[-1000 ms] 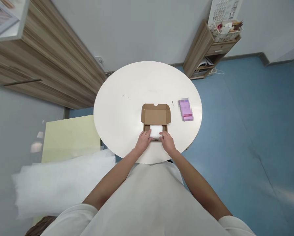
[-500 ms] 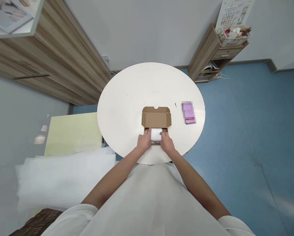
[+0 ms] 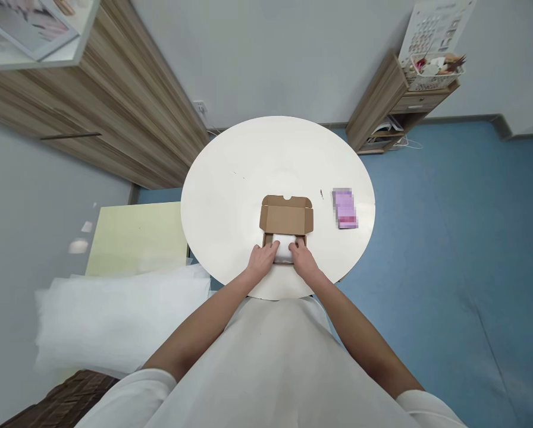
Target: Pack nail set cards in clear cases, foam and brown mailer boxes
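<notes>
A small brown cardboard box [image 3: 286, 219] lies on the round white table, its lid folded back away from me with the side flaps spread. Inside its tray sits a white wrapped packet [image 3: 285, 248]. My left hand [image 3: 261, 260] closes on the packet's left end, fingertips over its edge. At the right end, my right hand [image 3: 304, 260] holds it with bent fingers. Both hands cover parts of the box's side walls. What the white wrapping contains is hidden.
On the table's right lies a blurred purple packet [image 3: 345, 208], with a small dark scrap [image 3: 322, 194] beside it. White foam sheets [image 3: 124, 315] are stacked at lower left, by a pale yellow board [image 3: 137, 238]. Wooden cabinets stand at far left and back right.
My left fingers have moved from the packet's left side onto its top edge. The packet appears slightly nearer the box's front. The whole view has shifted a little.
</notes>
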`<state>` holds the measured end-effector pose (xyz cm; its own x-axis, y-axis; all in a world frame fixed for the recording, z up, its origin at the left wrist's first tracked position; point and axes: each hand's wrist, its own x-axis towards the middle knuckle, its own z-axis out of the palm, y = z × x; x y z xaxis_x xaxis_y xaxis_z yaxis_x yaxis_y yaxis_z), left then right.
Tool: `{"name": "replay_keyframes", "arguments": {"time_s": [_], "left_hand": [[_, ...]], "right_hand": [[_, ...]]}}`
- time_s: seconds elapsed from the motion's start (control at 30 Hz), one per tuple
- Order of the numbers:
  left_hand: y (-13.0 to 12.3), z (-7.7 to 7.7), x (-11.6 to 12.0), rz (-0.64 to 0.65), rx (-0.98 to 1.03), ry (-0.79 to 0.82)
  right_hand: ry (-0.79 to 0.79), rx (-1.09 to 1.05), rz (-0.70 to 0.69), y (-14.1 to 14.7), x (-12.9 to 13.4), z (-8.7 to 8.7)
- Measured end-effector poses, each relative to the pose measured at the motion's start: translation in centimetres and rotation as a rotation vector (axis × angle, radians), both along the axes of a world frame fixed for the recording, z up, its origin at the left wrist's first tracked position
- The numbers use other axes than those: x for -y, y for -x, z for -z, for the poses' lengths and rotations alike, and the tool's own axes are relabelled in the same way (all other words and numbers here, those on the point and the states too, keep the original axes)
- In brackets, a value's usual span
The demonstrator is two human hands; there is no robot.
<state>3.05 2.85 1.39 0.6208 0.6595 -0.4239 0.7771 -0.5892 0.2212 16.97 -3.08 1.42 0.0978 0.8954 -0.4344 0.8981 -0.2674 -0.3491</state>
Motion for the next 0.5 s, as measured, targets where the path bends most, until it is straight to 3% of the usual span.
{"name": "replay_keyframes", "arguments": {"time_s": [0.23, 0.33, 0.5], "left_hand": [[-0.8, -0.2, 0.0, -0.050, -0.016, -0.030], [-0.5, -0.3, 0.1, -0.075, 0.078, -0.045], [1.3, -1.8, 0.1, -0.101, 0.374, -0.067]], "right_hand": [[-0.011, -0.102, 0.092, 0.4, -0.7, 0.4], [-0.031, -0.175, 0.138, 0.0, -0.9, 0.1], [0.012, -0.582, 0.246, -2.2, -0.7, -2.3]]}}
